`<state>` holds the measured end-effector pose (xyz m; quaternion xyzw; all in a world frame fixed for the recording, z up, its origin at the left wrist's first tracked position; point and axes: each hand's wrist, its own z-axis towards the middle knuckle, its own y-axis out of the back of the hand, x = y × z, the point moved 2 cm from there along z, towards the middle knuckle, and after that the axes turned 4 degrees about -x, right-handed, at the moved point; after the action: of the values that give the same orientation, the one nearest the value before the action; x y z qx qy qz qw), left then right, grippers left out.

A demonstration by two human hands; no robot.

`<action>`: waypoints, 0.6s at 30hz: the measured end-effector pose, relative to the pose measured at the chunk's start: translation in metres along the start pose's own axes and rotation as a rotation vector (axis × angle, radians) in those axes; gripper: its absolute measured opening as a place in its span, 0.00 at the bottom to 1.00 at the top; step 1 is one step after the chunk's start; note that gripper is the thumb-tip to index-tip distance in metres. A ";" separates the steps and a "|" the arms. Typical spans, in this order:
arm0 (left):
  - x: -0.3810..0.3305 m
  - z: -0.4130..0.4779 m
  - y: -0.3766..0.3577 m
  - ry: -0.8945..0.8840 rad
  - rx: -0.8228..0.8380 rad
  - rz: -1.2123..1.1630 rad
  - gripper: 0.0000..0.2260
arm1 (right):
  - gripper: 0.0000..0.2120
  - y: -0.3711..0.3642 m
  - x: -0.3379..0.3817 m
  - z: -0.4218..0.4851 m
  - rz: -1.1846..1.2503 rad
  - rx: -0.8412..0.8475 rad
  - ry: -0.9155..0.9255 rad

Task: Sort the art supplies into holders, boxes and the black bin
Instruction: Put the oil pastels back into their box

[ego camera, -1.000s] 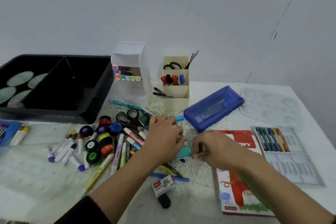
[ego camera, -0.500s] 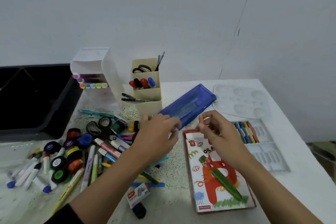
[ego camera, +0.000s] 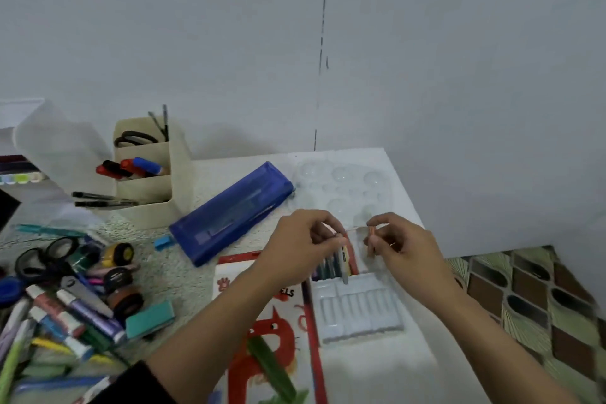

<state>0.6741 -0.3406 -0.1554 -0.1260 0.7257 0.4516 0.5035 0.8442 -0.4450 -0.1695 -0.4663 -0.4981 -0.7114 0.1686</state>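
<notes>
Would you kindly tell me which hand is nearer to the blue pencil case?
Left. The left hand, pinching a crayon, is just right of the blue pencil case; the right hand, holding an orange crayon, lies farther right, beyond the left.

**Two crayons held over the white tray [ego camera: 360,311]**

The left hand [ego camera: 305,246] pinches a pale crayon [ego camera: 344,261] above the tray. The right hand [ego camera: 405,248], at its 3 o'clock, pinches an orange crayon [ego camera: 371,236]. A blue pencil case [ego camera: 232,210] lies at the tray's 10 o'clock.

Likely a home room. The worktop [ego camera: 377,371] meets a plain wall [ego camera: 426,75]; patterned floor tiles [ego camera: 541,305] lie right of it
</notes>
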 end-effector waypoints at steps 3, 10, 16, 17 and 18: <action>0.002 0.018 -0.021 0.004 -0.022 0.077 0.03 | 0.09 0.006 -0.009 0.012 -0.051 0.095 0.007; 0.006 0.036 -0.040 0.011 -0.122 0.141 0.06 | 0.06 0.007 -0.019 0.026 -0.041 0.175 0.023; 0.003 0.032 -0.037 0.035 -0.184 0.070 0.04 | 0.06 0.003 -0.021 0.026 -0.087 0.173 0.104; 0.002 0.031 -0.034 0.049 -0.191 0.045 0.04 | 0.06 0.001 -0.021 0.025 -0.105 0.166 0.132; 0.001 0.029 -0.030 0.053 -0.196 0.028 0.05 | 0.07 -0.002 -0.023 0.024 -0.126 0.159 0.154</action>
<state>0.7110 -0.3350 -0.1744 -0.1764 0.6928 0.5240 0.4629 0.8667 -0.4282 -0.1874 -0.3631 -0.5669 -0.7125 0.1977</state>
